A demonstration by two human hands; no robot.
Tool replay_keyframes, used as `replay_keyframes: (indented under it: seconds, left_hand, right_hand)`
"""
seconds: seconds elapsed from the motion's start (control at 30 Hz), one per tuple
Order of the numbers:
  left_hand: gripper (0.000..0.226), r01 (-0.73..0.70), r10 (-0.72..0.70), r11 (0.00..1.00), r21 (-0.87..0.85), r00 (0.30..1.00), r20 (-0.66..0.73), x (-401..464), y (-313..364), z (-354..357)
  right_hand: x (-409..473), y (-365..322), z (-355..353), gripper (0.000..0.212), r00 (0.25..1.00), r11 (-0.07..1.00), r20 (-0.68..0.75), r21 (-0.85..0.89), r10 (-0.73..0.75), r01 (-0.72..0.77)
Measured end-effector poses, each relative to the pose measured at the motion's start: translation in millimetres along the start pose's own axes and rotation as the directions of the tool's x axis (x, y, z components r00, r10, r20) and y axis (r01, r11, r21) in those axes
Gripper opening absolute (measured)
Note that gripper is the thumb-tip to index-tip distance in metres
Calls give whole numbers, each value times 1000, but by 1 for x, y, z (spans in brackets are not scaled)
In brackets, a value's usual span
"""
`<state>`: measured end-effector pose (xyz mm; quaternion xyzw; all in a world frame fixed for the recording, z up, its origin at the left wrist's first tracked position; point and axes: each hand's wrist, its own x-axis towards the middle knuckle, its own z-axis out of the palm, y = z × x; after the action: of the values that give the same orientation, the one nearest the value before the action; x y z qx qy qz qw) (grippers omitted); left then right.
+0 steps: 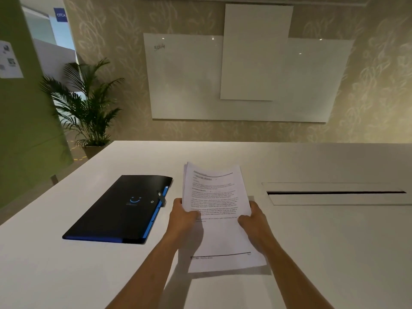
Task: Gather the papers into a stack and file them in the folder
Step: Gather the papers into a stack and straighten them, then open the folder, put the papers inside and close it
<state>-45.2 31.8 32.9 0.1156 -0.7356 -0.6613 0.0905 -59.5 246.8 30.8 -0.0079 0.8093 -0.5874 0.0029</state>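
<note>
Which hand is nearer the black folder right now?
Left. The left hand grips the papers' left edge, just right of the folder. The right hand holds their far edge, farther away.

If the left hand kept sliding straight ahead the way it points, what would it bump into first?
Probably nothing on the table. The left hand, holding the papers, points toward the far edge. The folder lies off to its left, out of that line, though depth is hard to judge.

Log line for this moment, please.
stage: gathering | left hand: gripping printed white paper stack | right hand: gripping same stack | black-and-blue plastic folder: closed, flat on white table, left of stack
</note>
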Motion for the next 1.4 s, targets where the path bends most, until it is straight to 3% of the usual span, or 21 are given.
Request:
replay_keyframes:
  seconds: [0.13,0.27,0.4,0.53,0.7,0.8,0.97,1.13,1.27,1.4]
  left_hand:
    - [41,-13,16,994,108,999,-28,-5,-10,4]
    - [26,-44,45,946,321,999,4,-8,-18,8]
    - [26,-18,33,925,381,999,-34,-12,-18,15]
    - [40,2,50,793,609,996,-68,-11,-24,16]
    - [45,10,126,536,844,988,-91,-1,-36,2]
    - [49,-22,174,491,871,982,-74,6,-41,-9]
    - [32,35,354,430,902,912,-205,7,-38,-33]
    - [32,85,346,437,896,903,-254,21,-34,-72]
    - [39,102,221,413,905,953,-208,32,-40,-93]
    - [49,136,67,393,909,982,-176,43,-52,-102]
  right_hand:
    - [-2,7,5,41,998,993,-14,-102,54,-55]
    - [-6,11,13,39,997,966,-29,-246,73,-78]
    - [-8,13,18,35,998,898,-41,-436,53,-65]
    - [-10,15,20,39,998,808,-56,-587,29,-56]
    - [-11,20,17,34,996,697,-86,-715,-15,-51]
    - [-8,19,17,37,987,589,-130,-806,-96,-49]
    - [8,5,43,44,965,682,-131,-729,-226,61]
    - [24,-20,99,45,953,771,23,-582,-303,259]
    - [35,-39,144,51,929,767,190,-524,-318,370]
    - [54,-54,184,53,912,711,278,-571,-302,410]
